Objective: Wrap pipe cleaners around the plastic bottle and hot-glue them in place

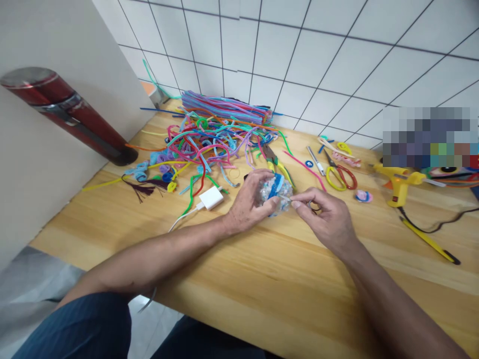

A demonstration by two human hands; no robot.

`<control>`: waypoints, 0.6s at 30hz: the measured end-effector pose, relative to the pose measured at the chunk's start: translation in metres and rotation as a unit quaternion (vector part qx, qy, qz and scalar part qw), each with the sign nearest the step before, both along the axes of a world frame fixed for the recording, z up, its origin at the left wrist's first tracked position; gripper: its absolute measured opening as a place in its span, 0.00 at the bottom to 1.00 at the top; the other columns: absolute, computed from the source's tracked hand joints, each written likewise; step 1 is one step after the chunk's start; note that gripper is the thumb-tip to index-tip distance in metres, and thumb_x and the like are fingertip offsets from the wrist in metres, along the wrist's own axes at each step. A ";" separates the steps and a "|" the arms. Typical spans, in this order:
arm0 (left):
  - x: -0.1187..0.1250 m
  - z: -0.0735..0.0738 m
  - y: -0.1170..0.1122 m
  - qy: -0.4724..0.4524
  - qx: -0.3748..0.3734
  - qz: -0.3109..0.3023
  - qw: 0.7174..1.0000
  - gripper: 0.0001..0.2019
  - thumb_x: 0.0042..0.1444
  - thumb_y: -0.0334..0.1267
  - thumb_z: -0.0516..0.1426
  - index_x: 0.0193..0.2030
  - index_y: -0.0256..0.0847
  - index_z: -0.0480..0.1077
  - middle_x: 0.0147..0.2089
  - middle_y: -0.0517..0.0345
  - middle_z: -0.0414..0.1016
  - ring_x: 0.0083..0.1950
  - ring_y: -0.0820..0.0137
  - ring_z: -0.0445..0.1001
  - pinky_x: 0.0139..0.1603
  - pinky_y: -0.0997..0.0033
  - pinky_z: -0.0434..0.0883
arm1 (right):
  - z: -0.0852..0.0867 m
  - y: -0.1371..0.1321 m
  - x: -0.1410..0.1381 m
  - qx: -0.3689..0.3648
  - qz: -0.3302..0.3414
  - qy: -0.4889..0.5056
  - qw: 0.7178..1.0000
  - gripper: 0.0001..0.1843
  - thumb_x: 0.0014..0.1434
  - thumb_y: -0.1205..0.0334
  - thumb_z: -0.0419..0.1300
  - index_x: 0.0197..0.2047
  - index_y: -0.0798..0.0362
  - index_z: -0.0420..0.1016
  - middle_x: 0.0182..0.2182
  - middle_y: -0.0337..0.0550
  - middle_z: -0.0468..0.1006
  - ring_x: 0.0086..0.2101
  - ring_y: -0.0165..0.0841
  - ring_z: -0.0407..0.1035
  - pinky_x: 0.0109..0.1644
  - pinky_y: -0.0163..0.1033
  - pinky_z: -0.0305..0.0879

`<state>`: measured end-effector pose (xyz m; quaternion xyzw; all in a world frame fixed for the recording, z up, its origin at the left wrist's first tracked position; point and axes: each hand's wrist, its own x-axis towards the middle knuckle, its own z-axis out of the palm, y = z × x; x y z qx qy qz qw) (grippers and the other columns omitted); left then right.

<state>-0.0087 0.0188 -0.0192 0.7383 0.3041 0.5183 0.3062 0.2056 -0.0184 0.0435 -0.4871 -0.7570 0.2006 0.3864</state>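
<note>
A round, clear-and-blue bundle [276,187] with a darker blue band across it sits in my left hand [251,198]. It looks like a see-through bag of small bits, but its contents are too small to make out. The fingers and thumb of that hand curl around its left side. My right hand [325,217] pinches a thin metal tool [285,198], whose tip reaches the front of the bundle. Most of the tool is hidden by the fingers, so its kind is unclear. Just behind the bundle lie pliers [279,167] with yellow-green handles.
Tangled pipe cleaners [209,144] and a pipe cleaner bundle [224,107] lie at the back. A red thermos [71,117] stands left. A white charger [210,198] lies near my left wrist. Rightward are scissors [339,174], a utility knife [316,160] and a yellow glue gun [400,182].
</note>
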 end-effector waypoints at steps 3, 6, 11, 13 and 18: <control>0.000 -0.001 0.000 -0.002 0.003 0.000 1.000 0.22 0.68 0.46 0.61 0.65 0.44 0.63 0.64 0.42 0.69 0.68 0.53 0.70 0.70 0.46 0.69 | 0.001 0.000 -0.001 -0.002 -0.001 0.002 1.000 0.04 0.64 0.64 0.64 0.37 0.47 0.81 0.30 0.38 0.84 0.30 0.32 0.77 0.36 0.37 0.72; 0.000 0.000 0.000 -0.002 0.007 0.002 1.000 0.22 0.68 0.46 0.60 0.65 0.44 0.63 0.64 0.42 0.69 0.68 0.54 0.70 0.69 0.46 0.69 | 0.003 -0.001 -0.002 -0.011 -0.005 0.003 1.000 0.05 0.64 0.63 0.64 0.36 0.46 0.81 0.30 0.38 0.84 0.29 0.33 0.77 0.35 0.38 0.72; 0.000 0.001 -0.001 0.012 0.003 0.007 1.000 0.22 0.68 0.46 0.61 0.64 0.44 0.62 0.64 0.42 0.69 0.68 0.54 0.70 0.70 0.45 0.69 | 0.003 -0.002 -0.003 -0.031 -0.017 0.003 0.999 0.04 0.63 0.62 0.64 0.36 0.46 0.81 0.30 0.39 0.85 0.29 0.34 0.76 0.36 0.40 0.73; 0.000 0.001 -0.001 0.013 0.002 0.008 1.000 0.23 0.67 0.46 0.61 0.64 0.45 0.62 0.65 0.42 0.70 0.69 0.54 0.70 0.70 0.45 0.69 | 0.002 -0.002 -0.002 -0.033 -0.019 0.005 0.999 0.04 0.63 0.61 0.64 0.36 0.46 0.81 0.30 0.39 0.85 0.30 0.35 0.76 0.36 0.40 0.73; 0.000 0.001 -0.001 0.005 -0.001 -0.001 1.000 0.23 0.68 0.48 0.60 0.65 0.44 0.62 0.65 0.41 0.69 0.69 0.52 0.69 0.70 0.45 0.69 | 0.002 -0.002 -0.002 -0.033 -0.020 0.006 0.999 0.04 0.63 0.61 0.64 0.36 0.46 0.81 0.30 0.39 0.84 0.29 0.34 0.76 0.36 0.40 0.73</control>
